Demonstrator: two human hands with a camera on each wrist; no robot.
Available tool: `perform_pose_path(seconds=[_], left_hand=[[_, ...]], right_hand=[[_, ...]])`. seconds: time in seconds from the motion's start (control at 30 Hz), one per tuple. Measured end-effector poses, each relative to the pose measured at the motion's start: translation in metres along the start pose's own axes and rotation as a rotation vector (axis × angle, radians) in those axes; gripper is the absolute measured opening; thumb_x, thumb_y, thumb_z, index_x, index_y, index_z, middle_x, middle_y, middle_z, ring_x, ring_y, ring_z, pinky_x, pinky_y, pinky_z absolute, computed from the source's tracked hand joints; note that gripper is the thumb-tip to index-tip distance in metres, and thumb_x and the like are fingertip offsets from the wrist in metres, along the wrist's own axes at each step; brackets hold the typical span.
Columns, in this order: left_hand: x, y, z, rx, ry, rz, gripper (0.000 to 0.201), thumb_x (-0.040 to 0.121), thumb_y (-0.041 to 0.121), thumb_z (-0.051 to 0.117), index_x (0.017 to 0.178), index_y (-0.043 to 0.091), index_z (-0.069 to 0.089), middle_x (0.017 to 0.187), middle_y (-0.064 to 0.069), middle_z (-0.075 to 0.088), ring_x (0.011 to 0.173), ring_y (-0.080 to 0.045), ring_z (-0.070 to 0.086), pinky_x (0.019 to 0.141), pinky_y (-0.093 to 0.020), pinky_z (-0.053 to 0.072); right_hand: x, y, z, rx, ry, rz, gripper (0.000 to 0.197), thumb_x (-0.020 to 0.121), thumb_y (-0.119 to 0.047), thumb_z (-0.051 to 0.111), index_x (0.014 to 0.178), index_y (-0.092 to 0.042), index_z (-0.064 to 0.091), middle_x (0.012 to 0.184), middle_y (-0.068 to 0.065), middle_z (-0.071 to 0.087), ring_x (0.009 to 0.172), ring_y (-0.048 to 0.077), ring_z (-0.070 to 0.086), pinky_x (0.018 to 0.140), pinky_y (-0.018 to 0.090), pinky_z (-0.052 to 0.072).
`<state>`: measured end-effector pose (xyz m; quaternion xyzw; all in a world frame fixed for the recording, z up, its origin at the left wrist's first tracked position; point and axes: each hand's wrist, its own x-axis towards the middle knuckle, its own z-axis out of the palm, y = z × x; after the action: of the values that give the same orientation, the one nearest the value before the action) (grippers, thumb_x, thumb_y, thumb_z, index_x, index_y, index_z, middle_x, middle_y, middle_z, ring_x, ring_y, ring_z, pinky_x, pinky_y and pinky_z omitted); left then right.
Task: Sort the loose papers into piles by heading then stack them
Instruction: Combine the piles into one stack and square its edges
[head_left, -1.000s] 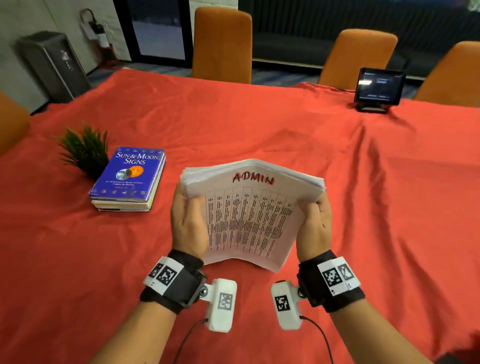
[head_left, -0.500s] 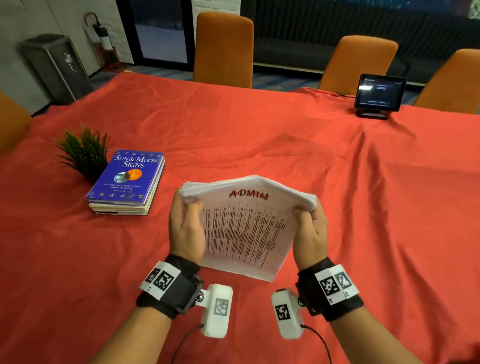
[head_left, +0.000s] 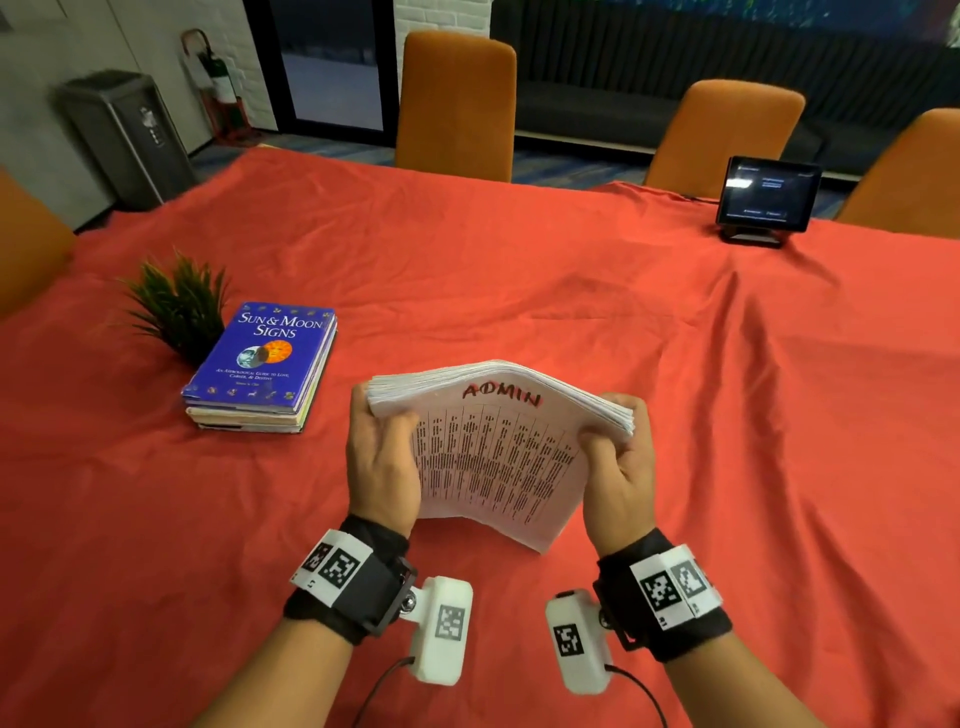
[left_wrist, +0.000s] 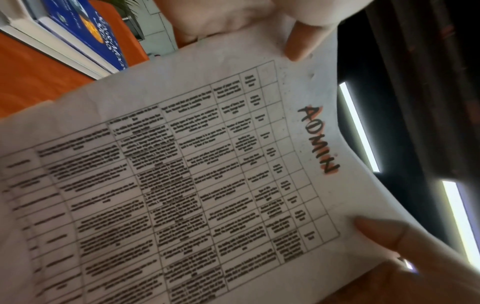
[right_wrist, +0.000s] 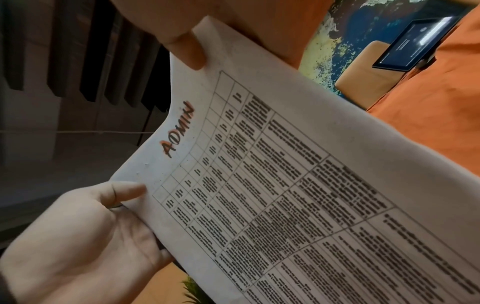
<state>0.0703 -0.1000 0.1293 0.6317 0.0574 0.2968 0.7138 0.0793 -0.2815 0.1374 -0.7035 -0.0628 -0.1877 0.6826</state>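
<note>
A thick stack of white papers (head_left: 498, 457) stands tilted on its lower edge on the red tablecloth (head_left: 519, 291), bowed upward across its top. Its front sheet (left_wrist: 207, 174) (right_wrist: 285, 195) carries a printed table and the heading ADMIN in red-shaded letters. My left hand (head_left: 382, 457) grips the stack's left side, thumb on the front sheet, fingers behind. My right hand (head_left: 618, 467) grips the right side the same way. In the left wrist view my left thumb (left_wrist: 301, 39) presses the top corner. The sheets behind the front one are hidden.
A blue book "Sun & Moon Signs" (head_left: 265, 358) lies on other books to the left, beside a small green plant (head_left: 179, 306). A dark tablet on a stand (head_left: 766, 200) sits at the far right. Orange chairs (head_left: 457, 104) line the far edge.
The stack has stayed between both hands and bowed more sharply upward at its top. Both hands came slightly closer together.
</note>
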Motion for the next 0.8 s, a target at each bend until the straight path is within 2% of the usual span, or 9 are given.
perform_pose_path(seconds=[0.17, 0.23, 0.33, 0.4, 0.47, 0.53, 0.6, 0.7, 0.8], left_hand=[[0.01, 0.006, -0.003, 0.046, -0.062, 0.02, 0.025, 0.088, 0.002, 0.045, 0.096, 0.023, 0.055, 0.085, 0.016, 0.062, 0.083, -0.001, 0.056, 0.083, -0.016, 0.041], [0.019, 0.012, -0.003, 0.096, -0.081, 0.066, 0.023, 0.088, 0.004, 0.045, 0.1, 0.019, 0.057, 0.084, 0.014, 0.062, 0.082, -0.005, 0.056, 0.081, -0.018, 0.042], [0.03, 0.025, 0.001, 0.244, -0.175, 0.158, 0.011, 0.089, 0.009, 0.047, 0.096, 0.008, 0.055, 0.076, 0.0, 0.061, 0.07, -0.022, 0.056, 0.071, -0.033, 0.046], [0.032, 0.039, 0.008, 0.347, -0.295, 0.247, 0.008, 0.088, 0.009, 0.049, 0.093, 0.012, 0.055, 0.072, 0.002, 0.06, 0.066, -0.015, 0.056, 0.065, -0.032, 0.046], [0.03, 0.051, 0.02, 0.431, -0.416, 0.351, 0.009, 0.089, 0.012, 0.05, 0.094, 0.015, 0.057, 0.071, 0.009, 0.058, 0.065, -0.004, 0.054, 0.061, -0.025, 0.042], [0.026, 0.058, 0.032, 0.491, -0.499, 0.42, 0.012, 0.088, 0.015, 0.05, 0.098, 0.016, 0.057, 0.077, 0.011, 0.059, 0.07, -0.008, 0.056, 0.063, -0.028, 0.045], [0.024, 0.059, 0.036, 0.522, -0.522, 0.448, 0.014, 0.088, 0.017, 0.051, 0.1, 0.018, 0.057, 0.081, 0.011, 0.06, 0.074, -0.013, 0.057, 0.066, -0.031, 0.047], [0.032, 0.048, 0.02, 0.54, -0.565, 0.369, 0.016, 0.088, 0.019, 0.058, 0.103, 0.023, 0.055, 0.084, 0.012, 0.06, 0.076, -0.012, 0.058, 0.067, -0.03, 0.047], [0.047, 0.016, -0.027, 0.764, -0.718, 0.187, 0.018, 0.087, 0.03, 0.062, 0.103, 0.028, 0.055, 0.088, 0.011, 0.064, 0.082, -0.012, 0.062, 0.073, -0.035, 0.051]], right_hand=[[0.014, -0.013, -0.017, -0.212, -0.171, -0.069, 0.005, 0.086, -0.005, 0.061, 0.088, -0.008, 0.06, 0.077, -0.01, 0.062, 0.072, 0.0, 0.055, 0.067, 0.014, 0.042], [0.027, -0.026, -0.03, -0.362, -0.251, -0.105, 0.011, 0.084, -0.002, 0.066, 0.088, -0.012, 0.062, 0.078, -0.005, 0.064, 0.072, 0.003, 0.056, 0.068, 0.016, 0.043], [0.045, -0.049, -0.04, -0.673, -0.432, -0.125, 0.014, 0.081, -0.012, 0.067, 0.09, -0.022, 0.063, 0.076, -0.011, 0.066, 0.069, 0.001, 0.059, 0.066, 0.021, 0.046], [0.05, -0.061, -0.035, -0.827, -0.54, -0.165, 0.015, 0.082, -0.021, 0.065, 0.096, -0.026, 0.063, 0.076, -0.012, 0.066, 0.069, 0.004, 0.059, 0.065, 0.026, 0.047], [0.051, -0.069, -0.021, -0.829, -0.572, -0.219, 0.009, 0.083, -0.025, 0.061, 0.092, -0.022, 0.061, 0.069, -0.009, 0.061, 0.065, 0.01, 0.056, 0.062, 0.031, 0.046], [0.05, -0.071, -0.007, -0.789, -0.54, -0.27, 0.009, 0.084, -0.023, 0.057, 0.078, -0.015, 0.054, 0.059, -0.003, 0.052, 0.057, 0.015, 0.049, 0.058, 0.037, 0.043], [0.048, -0.069, 0.003, -0.736, -0.514, -0.284, 0.017, 0.086, -0.017, 0.057, 0.07, -0.017, 0.049, 0.054, -0.003, 0.046, 0.053, 0.013, 0.043, 0.053, 0.032, 0.039], [0.044, -0.057, 0.002, -0.615, -0.447, -0.254, 0.034, 0.089, -0.011, 0.058, 0.064, -0.027, 0.042, 0.051, -0.008, 0.04, 0.049, 0.006, 0.038, 0.049, 0.017, 0.029], [0.046, -0.041, -0.012, -0.43, -0.369, -0.144, 0.017, 0.09, -0.016, 0.056, 0.073, -0.015, 0.056, 0.06, 0.001, 0.051, 0.06, 0.004, 0.044, 0.056, 0.033, 0.039]])
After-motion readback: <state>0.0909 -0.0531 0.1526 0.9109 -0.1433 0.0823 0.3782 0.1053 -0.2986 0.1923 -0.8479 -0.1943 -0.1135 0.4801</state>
